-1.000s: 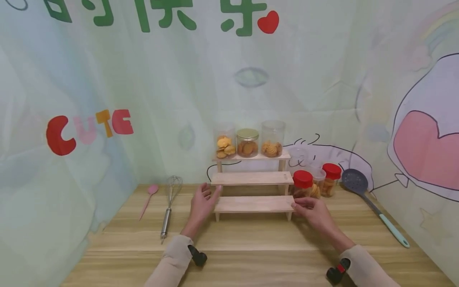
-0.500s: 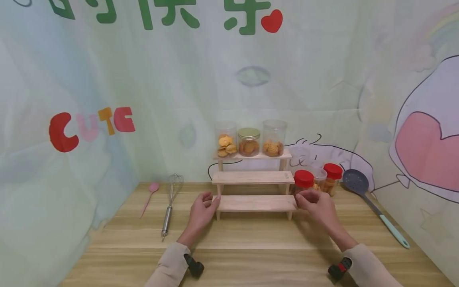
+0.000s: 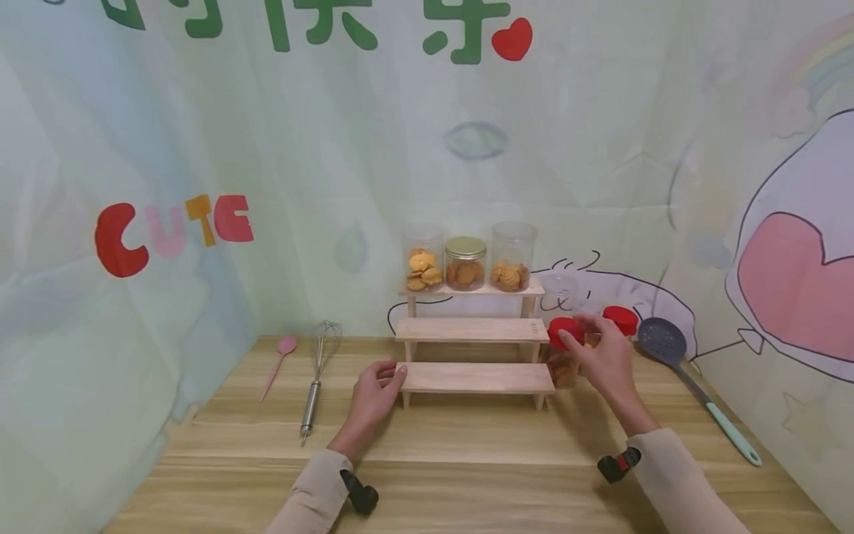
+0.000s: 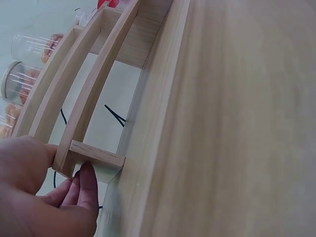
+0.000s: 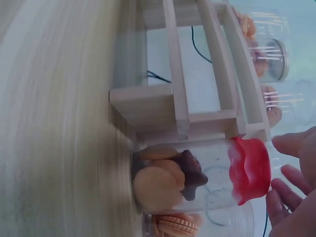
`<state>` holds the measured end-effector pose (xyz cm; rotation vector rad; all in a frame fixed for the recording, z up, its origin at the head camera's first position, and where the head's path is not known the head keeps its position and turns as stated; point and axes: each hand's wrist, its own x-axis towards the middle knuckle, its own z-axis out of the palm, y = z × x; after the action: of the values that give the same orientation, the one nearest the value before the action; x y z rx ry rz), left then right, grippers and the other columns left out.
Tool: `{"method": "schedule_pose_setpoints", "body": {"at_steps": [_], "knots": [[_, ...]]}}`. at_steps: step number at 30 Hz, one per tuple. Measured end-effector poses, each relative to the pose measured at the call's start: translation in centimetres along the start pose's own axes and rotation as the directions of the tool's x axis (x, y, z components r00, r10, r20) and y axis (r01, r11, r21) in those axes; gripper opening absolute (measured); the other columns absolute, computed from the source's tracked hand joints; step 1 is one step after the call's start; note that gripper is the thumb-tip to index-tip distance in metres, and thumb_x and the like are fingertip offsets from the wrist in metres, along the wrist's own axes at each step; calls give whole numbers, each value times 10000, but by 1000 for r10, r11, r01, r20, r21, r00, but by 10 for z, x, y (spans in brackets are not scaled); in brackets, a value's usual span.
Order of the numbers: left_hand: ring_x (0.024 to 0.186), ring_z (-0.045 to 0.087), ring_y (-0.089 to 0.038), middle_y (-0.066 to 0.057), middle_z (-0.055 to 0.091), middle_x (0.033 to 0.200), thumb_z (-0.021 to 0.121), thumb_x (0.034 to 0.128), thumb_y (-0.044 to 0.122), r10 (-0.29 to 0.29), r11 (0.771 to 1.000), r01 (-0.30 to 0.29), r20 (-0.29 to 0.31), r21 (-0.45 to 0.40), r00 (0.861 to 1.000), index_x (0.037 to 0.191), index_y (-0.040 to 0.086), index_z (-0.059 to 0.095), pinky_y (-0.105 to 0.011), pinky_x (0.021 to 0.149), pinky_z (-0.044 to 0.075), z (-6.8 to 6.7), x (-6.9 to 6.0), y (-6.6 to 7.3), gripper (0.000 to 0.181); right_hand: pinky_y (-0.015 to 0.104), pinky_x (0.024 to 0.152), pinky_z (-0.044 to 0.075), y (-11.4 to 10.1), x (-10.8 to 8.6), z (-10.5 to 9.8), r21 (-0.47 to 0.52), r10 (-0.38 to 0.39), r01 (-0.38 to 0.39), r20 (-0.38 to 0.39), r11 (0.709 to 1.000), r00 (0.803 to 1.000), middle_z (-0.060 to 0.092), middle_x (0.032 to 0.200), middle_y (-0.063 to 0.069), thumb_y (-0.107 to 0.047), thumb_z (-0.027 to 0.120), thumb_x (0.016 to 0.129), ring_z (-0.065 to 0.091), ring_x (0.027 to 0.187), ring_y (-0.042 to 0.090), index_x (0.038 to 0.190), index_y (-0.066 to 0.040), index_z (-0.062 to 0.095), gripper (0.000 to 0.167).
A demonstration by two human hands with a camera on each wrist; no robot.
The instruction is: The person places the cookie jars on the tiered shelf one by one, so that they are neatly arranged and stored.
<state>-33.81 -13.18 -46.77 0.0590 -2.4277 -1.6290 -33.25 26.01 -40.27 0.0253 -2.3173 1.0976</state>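
A three-step wooden display shelf [image 3: 477,378] stands on the table. My left hand [image 3: 375,397] grips the left end of its lowest step; in the left wrist view the thumb lies at the board and the fingers [image 4: 88,190] curl beneath, by the leg. At the shelf's right end stands a clear jar with a red lid [image 5: 252,170], holding round biscuits [image 5: 158,187] and a dark star-shaped piece. My right hand [image 3: 607,360] is at this lid, thumb and fingers spread close to its edge, not visibly closed around it. The hand hides part of the jars behind.
Three clear cookie jars [image 3: 465,271] stand on the top step. Behind my right hand are another red-lidded jar [image 3: 620,320] and a clear jar [image 5: 237,217]. A slotted spoon [image 3: 667,341] lies right; a whisk [image 3: 311,404] and pink spoon [image 3: 272,374] lie left.
My right hand has left the right end of the lowest step and risen to the near jar's red lid. My left hand has settled onto the step's left end.
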Motion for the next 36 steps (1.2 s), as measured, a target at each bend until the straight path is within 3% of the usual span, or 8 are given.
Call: {"method": "schedule_pose_setpoints", "body": {"at_steps": [2,4,10,16,26,32,36], "knots": [[1269,690,-419,-269,682,1394,673,1088,290,4,1000,-4,5,-8,1000,1429,-55,612,-457,996,640,-1,1,0,489,586,1060,593,2,2,2,-31,-2,3,27,1000,1000,634,1420,261,-267,796,1003,620,1274,458,1450,-7,634,542],[1268,690,-411,-265,686,1388,681,1084,297,-3,1000,3,10,-13,1000,1420,-51,619,-456,1001,638,-1,2,0,487,624,1067,581,3,4,3,-62,0,3,47,998,999,594,1467,277,-270,801,998,589,1312,479,1485,-1,605,590],[1305,667,-390,-262,679,1397,679,1085,290,-21,998,23,33,-53,999,1418,-45,614,-481,1078,597,-3,3,2,477,603,995,622,5,7,8,-136,-40,46,52,990,998,623,1455,298,-252,826,974,601,1274,473,1479,25,607,616],[1343,645,-385,-262,655,1431,665,1093,287,-40,995,44,51,-85,998,1460,-40,577,-497,1137,560,-3,2,2,499,600,991,622,5,11,10,-150,-60,68,58,986,997,637,1443,305,-249,839,963,600,1266,465,1473,41,608,631],[1380,608,-411,-272,630,1466,659,1091,304,-61,994,66,58,-88,996,1483,-33,564,-527,1162,534,-2,2,-1,525,581,974,637,4,14,10,-106,7,-4,29,994,1000,647,1454,298,-296,847,958,629,1241,453,1504,31,592,686],[1362,620,-400,-268,644,1446,667,1088,295,-53,993,58,48,-105,997,1469,-38,581,-524,1151,541,0,2,-3,513,610,1033,605,-14,20,-2,-46,47,-48,-22,998,999,590,1506,293,-334,831,967,562,1330,462,1548,8,545,732],[1369,616,-396,-267,640,1454,660,1092,299,-65,991,70,49,-112,997,1478,-31,577,-524,1158,536,0,3,-3,514,607,1059,594,-29,31,-11,-7,60,-60,-8,998,998,555,1547,282,-354,824,973,555,1362,457,1570,6,518,761]]}}
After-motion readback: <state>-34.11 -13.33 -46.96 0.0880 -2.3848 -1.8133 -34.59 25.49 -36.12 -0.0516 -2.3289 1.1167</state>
